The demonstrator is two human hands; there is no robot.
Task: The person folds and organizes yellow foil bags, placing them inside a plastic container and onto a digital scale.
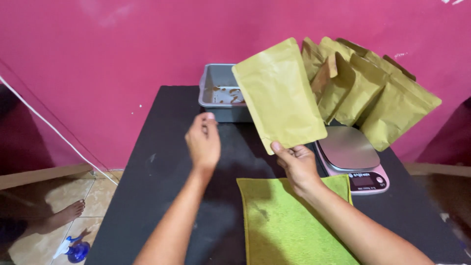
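Right hand (297,164) under raised pouch (279,95)

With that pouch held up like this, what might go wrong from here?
1. The right hand pinches the pouch only at its bottom corner, so it might slip or swing.
2. The raised pouch is close to the leaning stack of pouches; a nudge may topple them onto the scale.
3. The gray tray sits at the table's back edge, where a push might shift it.
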